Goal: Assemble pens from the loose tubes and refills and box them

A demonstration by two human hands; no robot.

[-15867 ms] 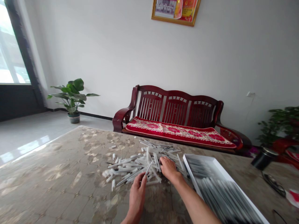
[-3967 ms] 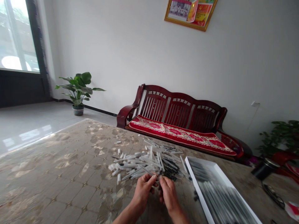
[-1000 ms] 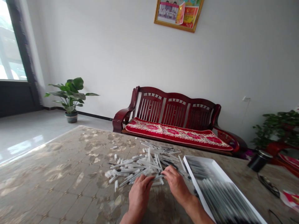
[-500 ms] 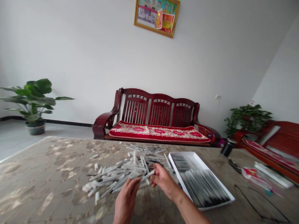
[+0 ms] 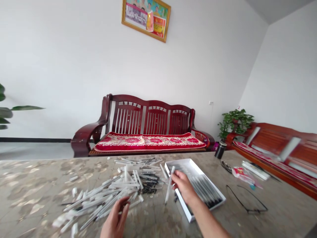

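A whitish translucent pen is pinched in my right hand, held nearly upright beside the left edge of the white box. Inside that box lie pens in rows, with dark ends toward me. My left hand is at the near edge of a loose heap of white and clear pen parts, its fingers a little curled and apart, with nothing seen in them. Small black pieces lie at the heap's right side.
On the right of the patterned tabletop are a black canister, a plastic packet, a long white box and eyeglasses. Beyond the table stand a red wooden bench and a second bench.
My hands have moved apart: the right carried the pen toward the box and turned it upright, while the left let go and drew back left. The view has swung right.
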